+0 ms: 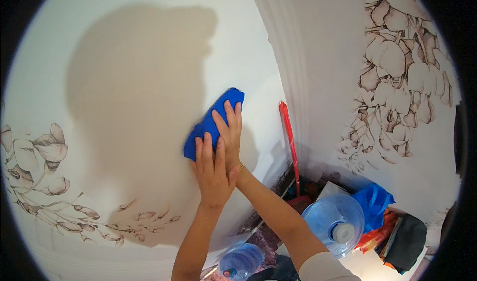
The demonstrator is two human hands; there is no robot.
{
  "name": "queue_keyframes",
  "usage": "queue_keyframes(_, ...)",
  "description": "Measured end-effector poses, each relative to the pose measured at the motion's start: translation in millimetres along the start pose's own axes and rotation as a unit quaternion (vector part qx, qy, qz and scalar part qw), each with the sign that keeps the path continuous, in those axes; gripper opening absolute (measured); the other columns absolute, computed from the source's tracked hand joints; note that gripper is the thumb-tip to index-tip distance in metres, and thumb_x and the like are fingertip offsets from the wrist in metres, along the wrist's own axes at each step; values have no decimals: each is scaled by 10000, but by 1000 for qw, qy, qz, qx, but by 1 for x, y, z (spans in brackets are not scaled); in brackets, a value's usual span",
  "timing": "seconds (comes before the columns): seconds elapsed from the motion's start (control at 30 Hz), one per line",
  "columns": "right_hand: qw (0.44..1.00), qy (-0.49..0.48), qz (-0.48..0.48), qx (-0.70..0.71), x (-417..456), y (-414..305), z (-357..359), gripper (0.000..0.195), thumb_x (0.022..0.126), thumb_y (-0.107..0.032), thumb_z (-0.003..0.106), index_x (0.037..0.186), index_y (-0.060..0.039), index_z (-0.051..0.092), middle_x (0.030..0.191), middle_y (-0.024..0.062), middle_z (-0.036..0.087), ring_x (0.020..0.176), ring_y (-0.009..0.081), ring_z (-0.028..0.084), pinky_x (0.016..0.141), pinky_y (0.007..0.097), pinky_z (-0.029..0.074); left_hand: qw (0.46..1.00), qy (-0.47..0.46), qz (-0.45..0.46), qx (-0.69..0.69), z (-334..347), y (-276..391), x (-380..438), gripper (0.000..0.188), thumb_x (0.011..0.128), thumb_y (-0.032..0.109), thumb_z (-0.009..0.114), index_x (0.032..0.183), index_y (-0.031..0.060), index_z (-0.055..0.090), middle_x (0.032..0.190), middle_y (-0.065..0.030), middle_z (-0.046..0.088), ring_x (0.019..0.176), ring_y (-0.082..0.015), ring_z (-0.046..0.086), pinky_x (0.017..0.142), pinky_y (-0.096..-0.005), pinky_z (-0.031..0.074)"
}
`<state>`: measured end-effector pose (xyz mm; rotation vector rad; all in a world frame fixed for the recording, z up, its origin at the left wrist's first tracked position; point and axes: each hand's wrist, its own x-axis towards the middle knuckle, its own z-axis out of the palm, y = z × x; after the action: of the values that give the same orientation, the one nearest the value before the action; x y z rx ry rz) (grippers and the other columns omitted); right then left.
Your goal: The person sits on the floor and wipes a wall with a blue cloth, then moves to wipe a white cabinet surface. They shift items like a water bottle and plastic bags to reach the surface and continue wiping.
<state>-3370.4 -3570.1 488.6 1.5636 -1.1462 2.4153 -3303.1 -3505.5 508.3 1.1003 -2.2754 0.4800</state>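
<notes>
A folded blue cloth (208, 124) lies flat against a white wall (246, 54), slanting up to the right. My right hand (231, 137) presses on its upper right part with the fingers spread a little. A thin yellow band circles that wrist. Just below and to the left, my left hand (213, 175) rests its fingertips on the cloth's lower part, close against the right hand. Both palms face the wall, so the undersides of the fingers are hidden.
A red pole (289, 139) leans in the wall corner. Beneath my right arm stand a large clear water bottle (316, 214), a blue bag (372, 206) and a dark folded item (406, 240). Another water bottle (242, 260) is lower down. Printed flowers (391, 72) decorate the adjoining wall.
</notes>
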Motion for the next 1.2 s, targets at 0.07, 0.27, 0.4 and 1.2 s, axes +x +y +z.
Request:
queue_keyframes(0.07, 999, 32, -14, 8, -6, 21, -2, 542, 779, -264, 584, 1253, -100, 379, 1365, 162, 255, 1268, 415, 160, 1001, 514, 193, 1000, -4, 1, 6, 17, 8, 2, 599, 816, 322, 495, 1303, 18, 324, 1365, -234, 222, 1260, -428, 183, 972, -535, 179)
queue_keyframes(0.27, 980, 65, 175, -72, -112, 64, -32, 523, 826, -290, 526, 1250, -37, 353, 1370, 196, 213, 1274, 397, 156, 1012, 523, 180, 975, -214, 67, 5, 79, 12, -50, 644, 773, 313, 555, 1304, 31, 326, 1390, -171, 218, 1281, -331, 210, 942, -530, 243)
queue_keyframes(0.4, 993, 89, 70, -25, -70, 87, -44, 566, 847, -375, 479, 1294, -63, 327, 1373, 192, 215, 1273, 367, 164, 1021, 477, 145, 980, -187, 74, -10, 77, 27, -1, 643, 770, 305, 563, 1296, 16, 331, 1389, -167, 228, 1287, -325, 202, 946, -532, 236)
queue_keyframes(1.2, 969, -20, 141, -203, -21, 54, -73, 410, 795, -151, 540, 1187, -67, 456, 1167, 141, 427, 1020, 322, 413, 891, 432, 331, 967, -3, 67, -247, 91, 28, 15, 562, 885, 393, 358, 1271, -14, 341, 1369, -233, 217, 1259, -414, 198, 1011, -506, 148)
